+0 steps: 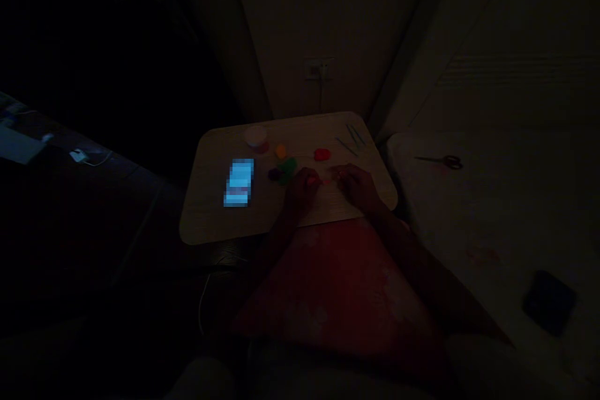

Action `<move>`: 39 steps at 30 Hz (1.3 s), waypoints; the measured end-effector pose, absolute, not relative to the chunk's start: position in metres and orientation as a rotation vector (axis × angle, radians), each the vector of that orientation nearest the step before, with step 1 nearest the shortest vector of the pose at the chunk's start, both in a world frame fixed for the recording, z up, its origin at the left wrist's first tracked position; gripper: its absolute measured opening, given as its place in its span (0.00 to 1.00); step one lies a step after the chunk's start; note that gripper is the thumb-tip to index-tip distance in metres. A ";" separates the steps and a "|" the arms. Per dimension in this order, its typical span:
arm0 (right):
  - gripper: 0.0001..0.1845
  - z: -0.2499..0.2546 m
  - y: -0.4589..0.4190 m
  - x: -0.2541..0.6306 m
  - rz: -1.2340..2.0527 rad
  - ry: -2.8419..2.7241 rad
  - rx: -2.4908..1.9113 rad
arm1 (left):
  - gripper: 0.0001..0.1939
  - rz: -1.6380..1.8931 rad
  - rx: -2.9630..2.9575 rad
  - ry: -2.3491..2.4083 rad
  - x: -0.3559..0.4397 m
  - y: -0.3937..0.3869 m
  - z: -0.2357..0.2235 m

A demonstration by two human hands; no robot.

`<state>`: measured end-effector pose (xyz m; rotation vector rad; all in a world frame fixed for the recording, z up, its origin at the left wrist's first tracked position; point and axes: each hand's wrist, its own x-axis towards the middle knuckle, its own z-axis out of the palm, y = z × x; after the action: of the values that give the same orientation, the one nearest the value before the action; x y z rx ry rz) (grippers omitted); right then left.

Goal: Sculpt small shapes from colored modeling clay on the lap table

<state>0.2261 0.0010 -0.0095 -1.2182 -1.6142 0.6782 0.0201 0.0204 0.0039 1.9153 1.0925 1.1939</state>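
Blue-lit screen (239, 182): lies on the left part of the wooden table (210, 153); in this dark room its glow is the brightest light, so working within its reach looks sensible.

Pale tub (255, 135): stands behind the screen, a dull pinkish lump (263, 148) just beside it.

Dark lump (274, 174): touches or nearly touches the green lump (287, 167); a little gap would guard against colours mixing.

Orange lump (280, 151): sits just behind the green one.

Left hand (302, 190): fingers curled nearly closed around a small red-pink piece (312, 180), which shows at the fingertips, above the table's near half. If it is as soft as it looks, a light, even pinch suits it; hard squeezing could flatten it.

Pink strip (327, 182): small, between the two hands; whether it joins the held piece is too dim to tell. Gentle support at both ends would spare it from tearing.

Red lump (322, 154): on the table beyond the fingers, apart from both hands.

Right hand (357, 186): fingers bent and partly open, reaching toward the strip; whether they grip anything, I cannot tell. Small fingertip moves, wrist low, should give better control here.

Thin sticks (347, 147): near the table's far right corner, within easy reach for fine marks.

Scissors (452, 162): on the pale surface to the right, off the table.
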 end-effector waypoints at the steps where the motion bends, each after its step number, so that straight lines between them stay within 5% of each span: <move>1: 0.21 -0.009 0.001 0.226 0.706 -1.587 -1.218 | 0.01 1.200 1.896 1.105 0.020 0.021 0.004; 17: 0.09 -0.004 -0.004 0.220 0.819 -1.431 -1.300 | 0.04 1.235 1.948 1.030 0.019 0.023 0.001; 39: 0.20 -0.008 0.000 0.222 0.599 -1.550 -1.254 | 0.05 1.211 1.974 1.020 0.019 0.022 0.003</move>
<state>0.2224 -0.0002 -0.0083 -1.2541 -1.5496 0.5993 0.0188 0.0223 0.0028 1.9744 1.0202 1.2111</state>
